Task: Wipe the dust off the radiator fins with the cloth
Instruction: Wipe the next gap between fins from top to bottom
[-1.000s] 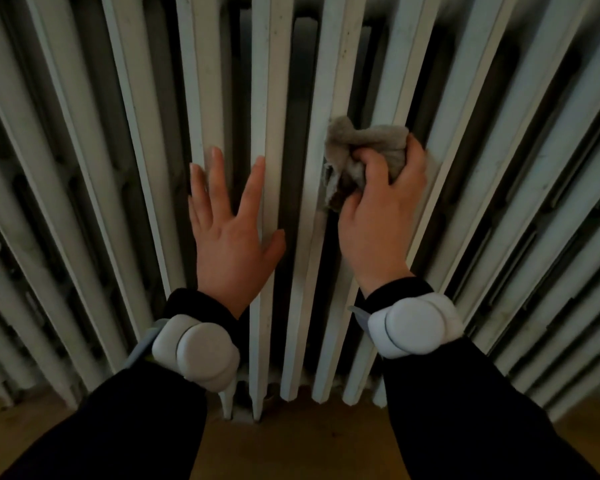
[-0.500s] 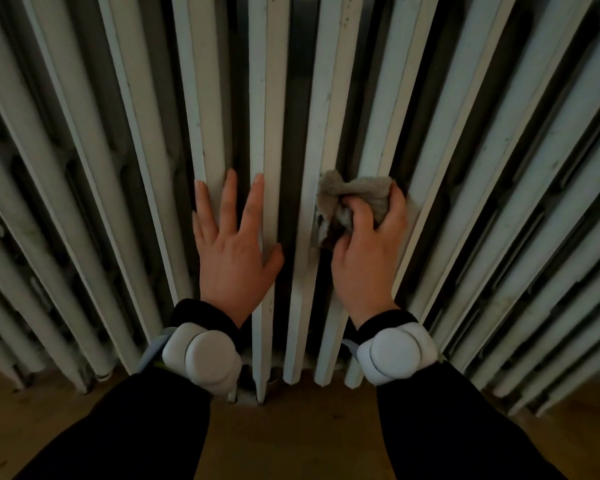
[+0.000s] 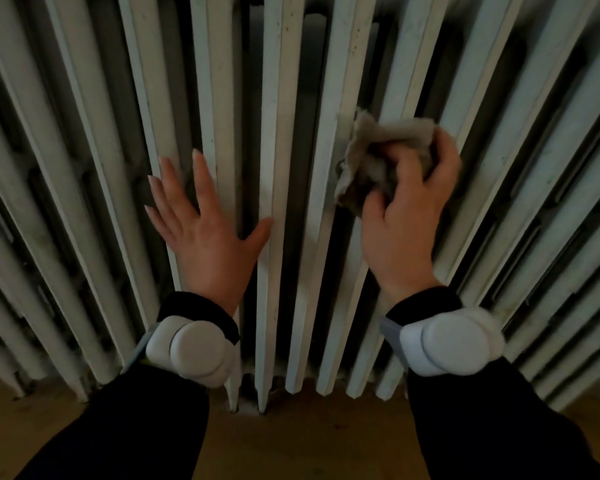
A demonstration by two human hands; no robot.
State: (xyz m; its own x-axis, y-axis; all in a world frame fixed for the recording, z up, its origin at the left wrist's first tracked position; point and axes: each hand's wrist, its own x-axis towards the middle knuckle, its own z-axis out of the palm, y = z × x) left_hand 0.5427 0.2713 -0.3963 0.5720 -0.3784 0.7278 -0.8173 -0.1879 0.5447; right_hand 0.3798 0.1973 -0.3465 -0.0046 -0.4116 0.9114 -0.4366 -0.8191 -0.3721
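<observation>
Radiator: A white ribbed radiator (image 3: 278,98) fills the frame. Its upright fins (image 3: 329,271) fan out from the floor, the paint is speckled, and dark gaps run between them.
Cloth: A crumpled grey-brown cloth (image 3: 385,150) is bunched against a fin just right of centre, at about mid-height, in the grip of the right hand.
Right hand: The right hand (image 3: 406,233) grips the cloth with its fingers (image 3: 444,157) curled round the wad, holding it against the fin. The thumb lies on the near side of the wad. The hand and cloth are slightly blurred.
Left hand: The left hand (image 3: 205,233) lies flat on the fins left of centre and holds nothing. Its fingers (image 3: 201,174) are straight and spread, and the thumb reaches to the edge of the middle fin.
Wrists: Each wrist carries a rounded white band, left (image 3: 191,351) and right (image 3: 451,341), worn over black sleeves (image 3: 136,431).
Floor: A brown wooden floor (image 3: 298,441) shows beneath the radiator's feet and between the two forearms.
</observation>
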